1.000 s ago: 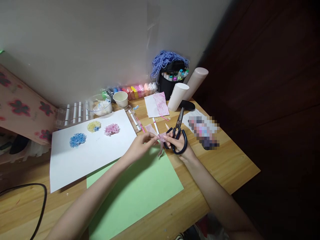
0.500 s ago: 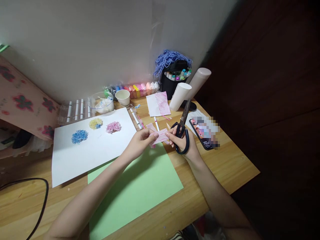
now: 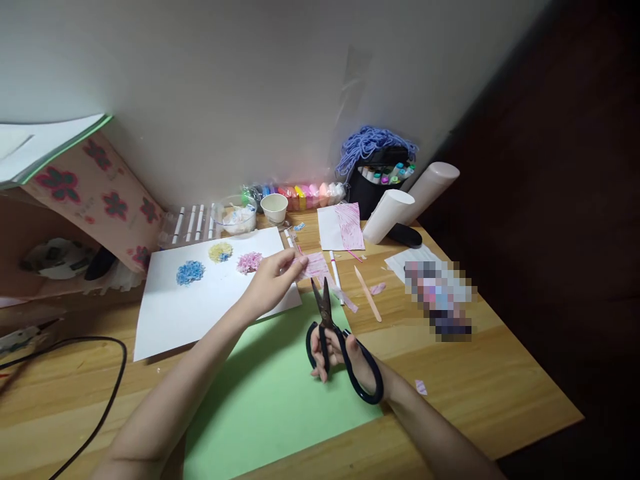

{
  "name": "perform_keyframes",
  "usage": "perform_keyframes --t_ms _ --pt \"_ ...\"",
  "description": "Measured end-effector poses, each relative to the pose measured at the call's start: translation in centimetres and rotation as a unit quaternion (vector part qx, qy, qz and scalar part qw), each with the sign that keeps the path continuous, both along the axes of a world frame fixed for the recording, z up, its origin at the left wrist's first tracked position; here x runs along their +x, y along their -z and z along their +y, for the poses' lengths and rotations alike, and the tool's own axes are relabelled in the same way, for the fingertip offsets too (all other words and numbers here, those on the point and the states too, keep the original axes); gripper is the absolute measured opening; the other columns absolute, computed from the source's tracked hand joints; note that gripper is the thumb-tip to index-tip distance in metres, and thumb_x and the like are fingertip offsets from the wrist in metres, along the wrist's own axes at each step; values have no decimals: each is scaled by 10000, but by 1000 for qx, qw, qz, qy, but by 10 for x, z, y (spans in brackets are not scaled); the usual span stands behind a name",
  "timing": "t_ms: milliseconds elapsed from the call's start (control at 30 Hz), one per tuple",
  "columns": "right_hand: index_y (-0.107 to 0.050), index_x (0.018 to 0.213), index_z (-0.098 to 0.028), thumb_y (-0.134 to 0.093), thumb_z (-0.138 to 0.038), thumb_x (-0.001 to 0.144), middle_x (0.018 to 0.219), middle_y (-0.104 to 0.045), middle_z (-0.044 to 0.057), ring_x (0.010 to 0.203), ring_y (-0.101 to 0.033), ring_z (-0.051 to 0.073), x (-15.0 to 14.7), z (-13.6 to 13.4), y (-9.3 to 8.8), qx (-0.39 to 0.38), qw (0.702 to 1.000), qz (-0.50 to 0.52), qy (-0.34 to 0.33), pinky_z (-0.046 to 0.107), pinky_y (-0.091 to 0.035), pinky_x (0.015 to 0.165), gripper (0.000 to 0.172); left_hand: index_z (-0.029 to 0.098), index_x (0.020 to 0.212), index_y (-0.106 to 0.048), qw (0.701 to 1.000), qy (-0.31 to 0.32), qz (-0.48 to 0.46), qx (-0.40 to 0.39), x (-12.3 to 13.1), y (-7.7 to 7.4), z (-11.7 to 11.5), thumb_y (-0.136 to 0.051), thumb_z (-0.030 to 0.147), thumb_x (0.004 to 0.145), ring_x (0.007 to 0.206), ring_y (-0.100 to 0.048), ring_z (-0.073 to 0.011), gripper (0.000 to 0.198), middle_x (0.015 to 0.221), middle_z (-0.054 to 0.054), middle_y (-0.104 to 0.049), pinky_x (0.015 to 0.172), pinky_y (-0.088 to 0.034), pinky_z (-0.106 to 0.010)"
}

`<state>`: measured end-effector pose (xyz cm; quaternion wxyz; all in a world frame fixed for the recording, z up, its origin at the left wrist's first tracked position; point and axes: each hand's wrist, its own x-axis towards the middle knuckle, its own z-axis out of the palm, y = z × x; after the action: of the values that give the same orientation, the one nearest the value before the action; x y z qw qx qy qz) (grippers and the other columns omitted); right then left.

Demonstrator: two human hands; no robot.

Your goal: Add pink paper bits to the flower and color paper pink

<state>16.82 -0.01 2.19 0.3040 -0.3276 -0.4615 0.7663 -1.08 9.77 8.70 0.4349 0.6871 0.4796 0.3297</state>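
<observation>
Between the thumb and fingers of my left hand (image 3: 273, 283) is a strip of pink-streaked paper (image 3: 316, 265), held over the right edge of a white sheet (image 3: 165, 320). My right hand (image 3: 345, 357) grips black-handled scissors (image 3: 326, 312) with its fingers through the loops. Their blades point away from me, slightly apart, just below the pink paper. A green sheet (image 3: 280, 393) lies beneath both hands. On the white sheet sit a blue clump (image 3: 190, 272), a yellow one (image 3: 220, 251) and a pink one (image 3: 249, 262) of shredded paper.
Right of the scissors lie a wooden stick (image 3: 367, 293), a white marker (image 3: 335, 268) and a blurred-out phone (image 3: 437, 300). Behind stand a paper cup (image 3: 274, 209), a half-pink card (image 3: 343, 227), white tubes (image 3: 389, 215) and a black marker holder (image 3: 367, 193). A cable (image 3: 120, 373) curves at left.
My right hand has let go of the pink paper and drawn back toward me, turning the scissors upright with blades parted. The camera view has shifted left and up.
</observation>
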Motion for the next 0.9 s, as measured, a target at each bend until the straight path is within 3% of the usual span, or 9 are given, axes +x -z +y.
perform_keyframes --t_ms 300,600,767,900 --pt "-394 733 -207 -303 -947 509 552 -431 -64 393 -424 71 -5 3 8 -3 998 -2 59 296 -514 537 779 183 676 -473 998 48 50 2 11 5 -6 -402 408 920 659 -463 -131 340 646 31 -491 656 -336 -229" --pt "-449 721 -195 -543 -832 572 456 -438 -76 319 -404 78 -6 3 28 -3 994 -2 107 202 -374 335 661 187 660 -457 998 43 31 -21 13 6 -6 -412 420 910 640 -451 -129 344 632 34 -481 645 -337 -224" --pt "-450 714 -200 -633 -753 582 426 -421 -92 289 -355 71 -9 2 27 -34 991 -3 128 190 -318 289 597 188 664 -461 999 37 16 -32 13 8 -5 -419 435 905 614 -441 -124 347 617 38 -468 633 -344 -228" --pt "-434 744 -203 -537 -865 508 446 -431 -89 309 -382 72 -12 -1 25 -20 995 24 99 202 -374 339 710 187 660 -456 999 40 18 -32 13 7 -6 -425 433 905 603 -438 -117 348 612 43 -460 625 -341 -225"
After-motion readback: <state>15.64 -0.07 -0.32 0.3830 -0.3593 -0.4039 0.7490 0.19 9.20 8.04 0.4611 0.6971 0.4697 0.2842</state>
